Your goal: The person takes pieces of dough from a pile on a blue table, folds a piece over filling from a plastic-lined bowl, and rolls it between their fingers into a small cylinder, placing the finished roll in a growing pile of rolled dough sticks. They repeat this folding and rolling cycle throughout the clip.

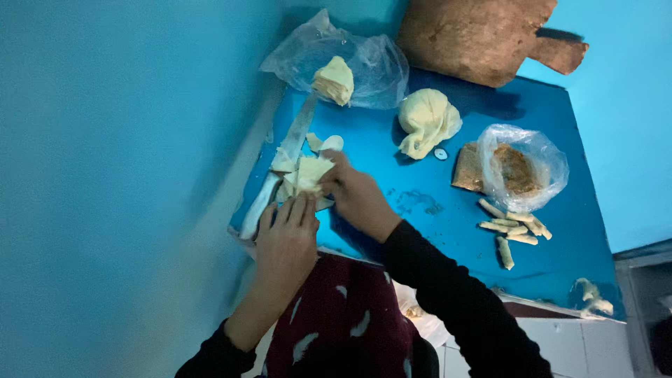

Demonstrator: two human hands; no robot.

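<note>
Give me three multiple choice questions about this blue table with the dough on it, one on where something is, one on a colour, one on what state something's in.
1. Where does the knife lie?
A. On the table beside the left hand
B. Inside a plastic bag
C. On the wooden board

2. What colour is the table top?
A. Red
B. Blue
C. White

3. What are the two hands doing?
A. Both rest flat on bare table
B. Both are on a pale dough piece
C. Both are gripping the knife

Answers:
1. A, the knife rests on the table with its pale handle next to the left hand.
2. B, the bare surface shows bright blue all around the dough.
3. B, the left hand and the right hand meet on the pale dough piece, and neither is closed on the knife.
</note>
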